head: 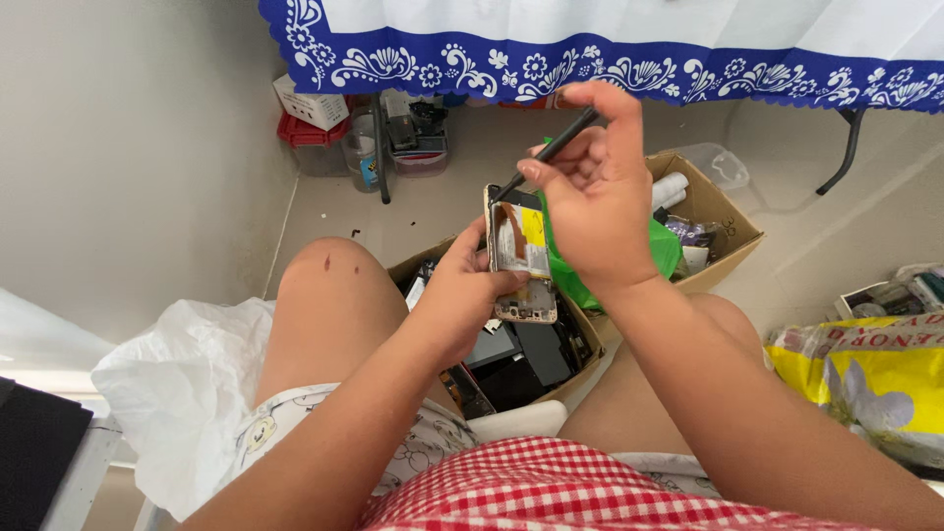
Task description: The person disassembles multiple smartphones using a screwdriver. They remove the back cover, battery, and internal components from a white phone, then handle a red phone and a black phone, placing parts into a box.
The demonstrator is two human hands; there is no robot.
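left hand (pixel 457 295): fingers clamped round opened phone (pixel 521 258), upright
right hand (pixel 593 192): fingers pinching black pry tool (pixel 551 149), tip apparently touching phone's top edge
below: cardboard box (pixel 580 339) of parts

Head-worn view, steeply downward (probably seated)

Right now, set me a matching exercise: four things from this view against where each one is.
Things:
1. opened phone
2. thin black tool
3. white plastic bag
4. yellow sack

Places:
A. floor at far right
B. left hand
C. beside the left knee
D. right hand

Pairs: 1-B, 2-D, 3-C, 4-A
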